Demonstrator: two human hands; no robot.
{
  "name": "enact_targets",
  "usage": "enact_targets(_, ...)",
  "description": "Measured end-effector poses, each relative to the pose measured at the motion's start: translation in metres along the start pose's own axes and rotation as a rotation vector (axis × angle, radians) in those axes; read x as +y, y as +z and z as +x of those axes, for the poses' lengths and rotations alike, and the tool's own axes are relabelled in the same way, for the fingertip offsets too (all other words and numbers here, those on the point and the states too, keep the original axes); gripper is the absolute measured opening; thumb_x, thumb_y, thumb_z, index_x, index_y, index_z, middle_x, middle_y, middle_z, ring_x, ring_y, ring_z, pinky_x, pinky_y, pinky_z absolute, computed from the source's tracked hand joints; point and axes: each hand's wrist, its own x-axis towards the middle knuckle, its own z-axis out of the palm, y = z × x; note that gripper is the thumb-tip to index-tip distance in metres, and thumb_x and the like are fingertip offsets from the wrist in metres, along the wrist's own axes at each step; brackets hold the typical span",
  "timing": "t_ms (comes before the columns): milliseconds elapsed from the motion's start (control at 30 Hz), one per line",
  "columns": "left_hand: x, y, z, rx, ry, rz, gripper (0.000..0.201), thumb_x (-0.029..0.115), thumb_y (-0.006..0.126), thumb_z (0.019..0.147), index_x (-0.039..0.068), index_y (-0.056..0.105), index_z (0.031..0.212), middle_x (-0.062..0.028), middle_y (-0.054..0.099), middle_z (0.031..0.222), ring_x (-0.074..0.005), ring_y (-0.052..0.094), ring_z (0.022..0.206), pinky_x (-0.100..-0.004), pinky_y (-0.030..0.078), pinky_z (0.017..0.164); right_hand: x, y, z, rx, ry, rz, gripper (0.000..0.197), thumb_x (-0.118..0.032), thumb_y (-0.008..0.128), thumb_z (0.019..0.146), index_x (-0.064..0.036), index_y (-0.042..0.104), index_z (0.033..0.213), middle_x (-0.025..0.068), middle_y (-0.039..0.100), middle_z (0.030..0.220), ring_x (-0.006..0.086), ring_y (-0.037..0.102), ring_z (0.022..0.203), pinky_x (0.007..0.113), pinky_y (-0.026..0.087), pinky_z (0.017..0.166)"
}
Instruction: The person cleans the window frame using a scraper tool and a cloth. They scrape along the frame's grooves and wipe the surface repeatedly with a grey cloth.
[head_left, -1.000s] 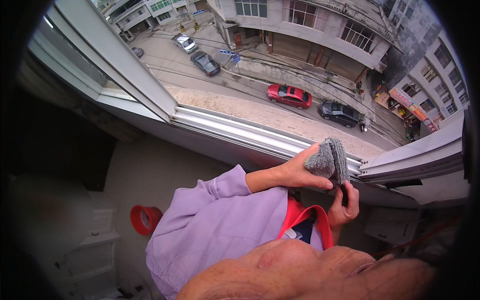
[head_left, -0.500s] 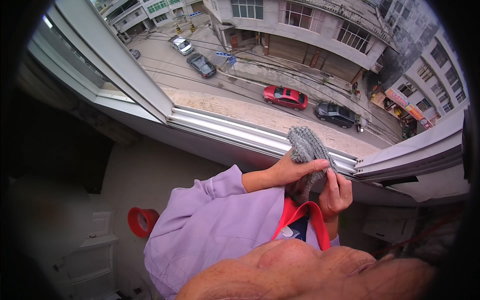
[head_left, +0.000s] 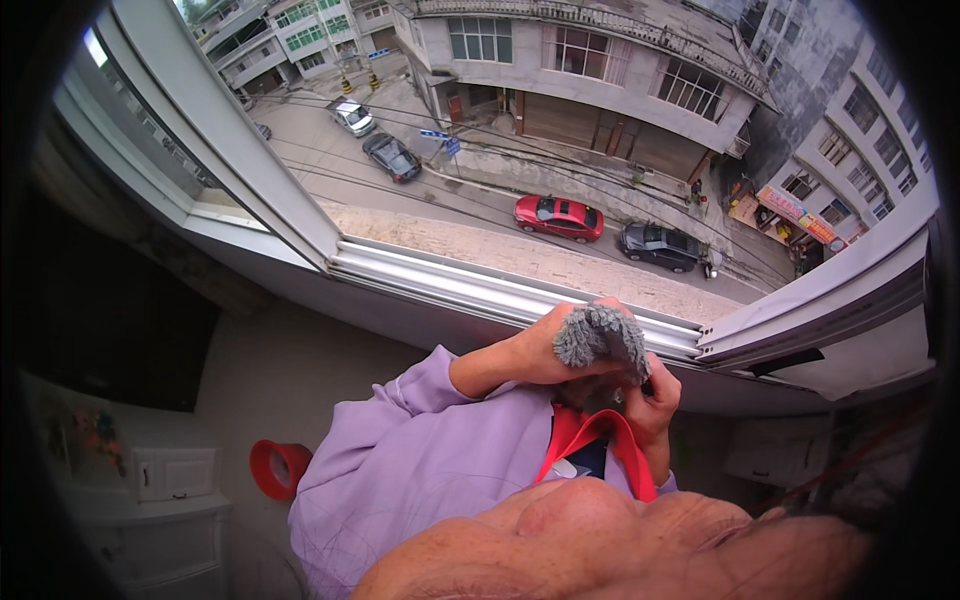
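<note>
Red bucket (head_left: pixel 263 471), contents unclear, hands (head_left: pixel 541 346) gripping cloth (head_left: pixel 600 337)

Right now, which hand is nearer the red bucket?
Left. The left hand is above and right of the red bucket in the picture; the right hand is farther right.

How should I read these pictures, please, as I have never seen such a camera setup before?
There is no robot here, only a person's bare hands. The view comes from the left of two fisheye cameras worn on the head, looking down, so straight edges bend. The left hand and right hand hold a fluffy gray cloth. Just ahead runs a white window track, with a rough ledge and a street with cars beyond. Indoors, at lower left, is a red bucket.
</note>
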Motion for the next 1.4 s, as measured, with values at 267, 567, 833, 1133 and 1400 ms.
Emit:
enact_targets(267,-0.028,0.017,-0.008,-0.024,-0.109,-0.523,0.065,0.011,0.082,0.076,0.000,0.052,0.132,-0.0072,0.060,0.123,-0.0173,0.055,0.115,-0.0326,0.042,0.101,-0.004,0.007,0.011,0.202,-0.095,-0.234,0.012,0.003,0.065,0.086,0.0031,0.063,0.098,0.0067,0.060,0.075,0.0116,0.056,0.067,0.026,0.046,0.062)
enact_targets(567,-0.033,0.025,-0.011,0.319,-0.049,-0.322,0.024,0.006,0.070,0.087,0.004,0.065,0.111,-0.0040,0.066,0.105,-0.0130,0.060,0.098,-0.0305,0.049,0.086,-0.003,0.008,0.016,0.054,-0.055,-0.197,0.024,0.001,0.067,0.081,0.0017,0.063,0.105,0.0116,0.065,0.086,0.0205,0.064,0.073,0.029,0.050,0.067)
enact_targets(833,-0.021,0.003,-0.020,0.164,-0.003,-0.500,0.031,0.008,0.051,0.098,-0.004,0.053,0.127,-0.0162,0.058,0.128,-0.0222,0.058,0.115,-0.0339,0.045,0.100,0.037,0.009,0.018,-0.131,0.258,0.776,0.079,-0.063,0.042,0.095,0.0022,0.039,0.140,0.0122,0.054,0.131,0.0192,0.055,0.114,0.033,0.043,0.095)
enact_targets(1133,-0.014,-0.020,-0.013,0.236,-0.092,-0.611,0.019,0.012,0.049,0.100,-0.003,0.057,0.109,-0.0120,0.065,0.093,-0.0164,0.064,0.071,-0.0277,0.055,0.064,0.058,0.048,-0.006,-0.566,0.510,0.663,0.044,-0.034,0.042,0.105,0.0024,0.058,0.124,0.0047,0.063,0.108,0.0113,0.057,0.096,0.028,0.046,0.088)
enact_targets(1400,-0.027,-0.025,-0.005,-0.205,-0.042,0.820,0.043,-0.006,0.058,0.074,-0.001,0.048,0.115,-0.0211,0.052,0.095,-0.0460,0.055,0.086,-0.0462,0.047,0.074,0.087,0.006,-0.068,-0.096,0.758,0.700,0.044,-0.038,0.045,0.103,0.0014,0.064,0.113,0.0081,0.068,0.083,0.0086,0.061,0.065,0.020,0.048,0.060)
